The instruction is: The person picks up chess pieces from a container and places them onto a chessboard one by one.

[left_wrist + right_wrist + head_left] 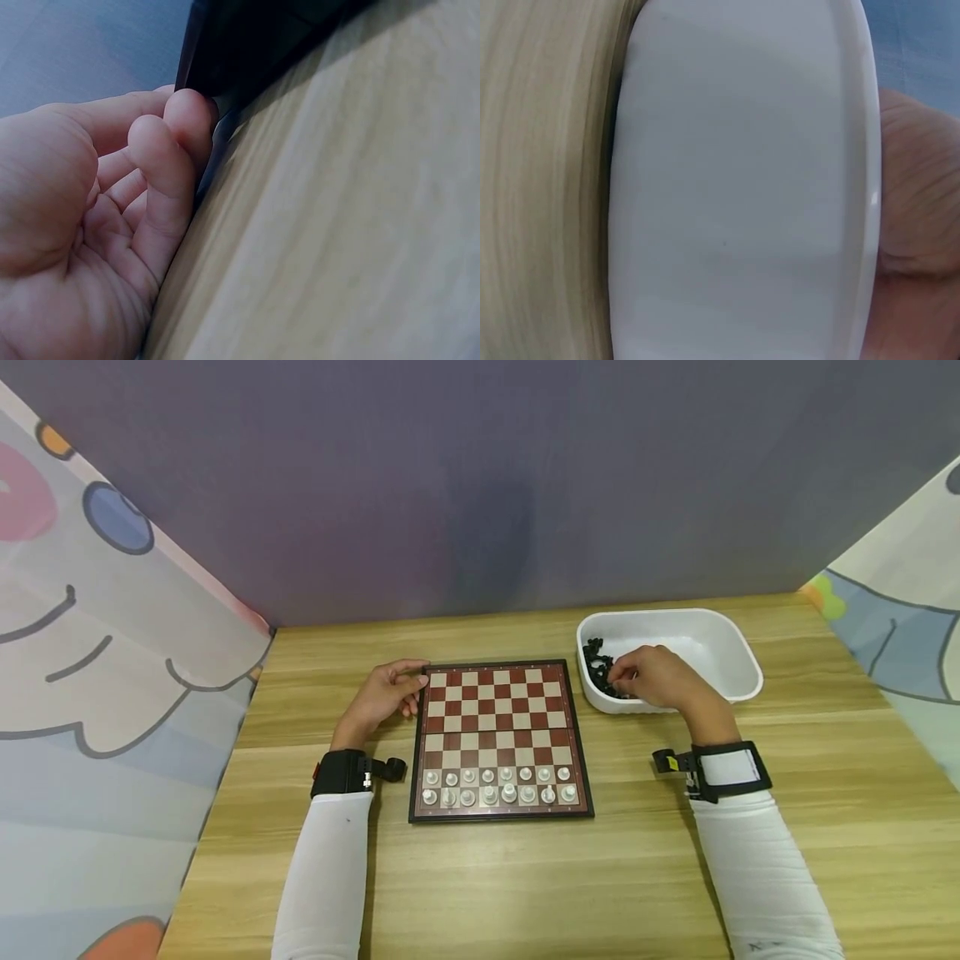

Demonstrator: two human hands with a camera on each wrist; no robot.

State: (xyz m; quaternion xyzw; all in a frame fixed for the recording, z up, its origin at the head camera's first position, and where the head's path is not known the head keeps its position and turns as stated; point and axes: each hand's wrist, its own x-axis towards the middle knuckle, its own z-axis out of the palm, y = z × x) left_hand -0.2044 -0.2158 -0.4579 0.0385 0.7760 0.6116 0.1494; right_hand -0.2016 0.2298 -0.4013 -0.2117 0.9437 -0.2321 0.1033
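Note:
A brown-and-cream chessboard (495, 739) with a black frame lies on the table. White chess pieces (508, 792) stand in two rows along its near side. My left hand (382, 697) pinches the board's far left edge, thumb on top, other fingers curled; the left wrist view has the fingertips right at the black edge (247, 52). Over at the right, my right hand (658, 677) reaches into a white tray (720, 647), fingertips among black chess pieces (596, 653). The tray's wall hides those fingers in the right wrist view; I cannot tell whether they hold a piece.
The wooden table (480, 893) carries the board and the tray, with the tray just off the board's far right corner. A grey-purple partition (480, 493) rises behind the table. Cartoon-printed panels (112, 635) flank it on both sides.

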